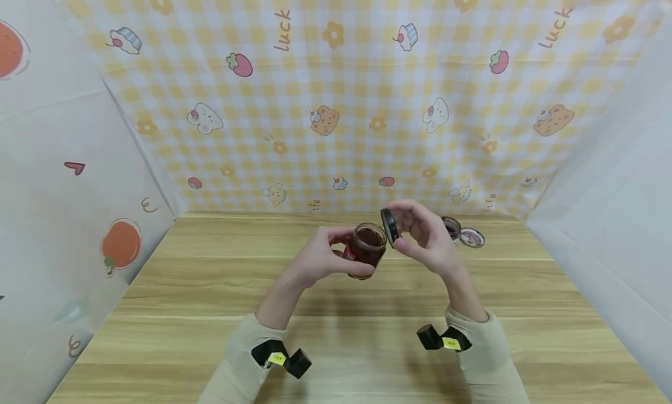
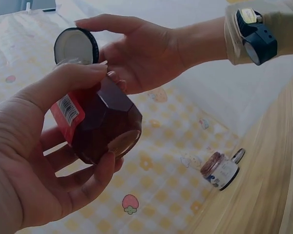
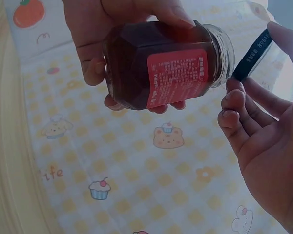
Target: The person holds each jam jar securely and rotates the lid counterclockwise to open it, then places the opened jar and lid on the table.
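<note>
My left hand point(image 1: 328, 255) grips a faceted glass jar point(image 1: 366, 253) of dark red contents, held above the table. A red label point(image 3: 178, 75) with print is on the jar's side. The jar's mouth is uncovered and leans toward my right hand point(image 1: 426, 238). Between thumb and fingers, that hand pinches a black lid point(image 1: 389, 227) by its edge, tilted on its side beside the mouth. The lid's pale inner face point(image 2: 74, 46) shows in the left wrist view. In the right wrist view the lid stands very near the rim; I cannot tell whether they touch.
Behind my right hand, a second open jar point(image 2: 219, 170) with a white label stands on the wooden table point(image 1: 220, 311) near the back edge. Its lid point(image 1: 472, 237) lies to its right. A yellow checked cloth point(image 1: 357, 89) hangs behind the table, and white sheets hang at both sides.
</note>
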Available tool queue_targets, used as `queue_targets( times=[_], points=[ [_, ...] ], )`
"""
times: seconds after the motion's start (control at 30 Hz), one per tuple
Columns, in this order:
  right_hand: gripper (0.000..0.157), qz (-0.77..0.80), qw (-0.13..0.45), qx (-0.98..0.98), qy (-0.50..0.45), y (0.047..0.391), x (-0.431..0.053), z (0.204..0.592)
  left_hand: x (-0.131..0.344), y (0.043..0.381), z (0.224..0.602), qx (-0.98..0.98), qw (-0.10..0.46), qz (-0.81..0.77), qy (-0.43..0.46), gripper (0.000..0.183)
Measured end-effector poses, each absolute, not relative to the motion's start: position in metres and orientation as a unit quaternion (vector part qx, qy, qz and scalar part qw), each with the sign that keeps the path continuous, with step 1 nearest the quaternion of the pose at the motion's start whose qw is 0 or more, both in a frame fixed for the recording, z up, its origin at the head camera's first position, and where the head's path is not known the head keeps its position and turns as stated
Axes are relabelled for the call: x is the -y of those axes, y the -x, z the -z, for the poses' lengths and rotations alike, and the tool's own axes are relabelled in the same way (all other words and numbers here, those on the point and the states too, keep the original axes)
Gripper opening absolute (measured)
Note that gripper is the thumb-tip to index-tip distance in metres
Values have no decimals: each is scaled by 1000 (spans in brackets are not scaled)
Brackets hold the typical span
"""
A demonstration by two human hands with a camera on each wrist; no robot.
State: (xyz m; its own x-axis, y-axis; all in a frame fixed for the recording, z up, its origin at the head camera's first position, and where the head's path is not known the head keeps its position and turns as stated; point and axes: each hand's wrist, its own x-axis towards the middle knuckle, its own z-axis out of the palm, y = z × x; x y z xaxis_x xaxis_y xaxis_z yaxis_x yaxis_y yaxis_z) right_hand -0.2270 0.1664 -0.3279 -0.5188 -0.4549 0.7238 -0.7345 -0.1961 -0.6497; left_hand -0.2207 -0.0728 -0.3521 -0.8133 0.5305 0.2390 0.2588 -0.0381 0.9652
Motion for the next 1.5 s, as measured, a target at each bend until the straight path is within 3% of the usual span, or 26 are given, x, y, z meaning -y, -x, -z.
queue_targets(
  times=[0.2, 0.63, 0.83, 1.5],
  points=[
    [53, -632, 110, 609, -467, 230, -170, 334, 69, 224, 355, -709, 59, -650, -268, 45],
    [44, -674, 79, 589, -439, 240, -181, 350, 63, 230, 360, -736, 27, -642, -212, 51],
    [35, -669, 91, 611, -413, 245, -187, 357, 61, 233, 361, -745, 12, -635, -201, 53],
    [37, -616, 129, 721, -290, 251, -202, 375, 49, 250, 380, -766, -9, -621, -166, 55]
  ],
)
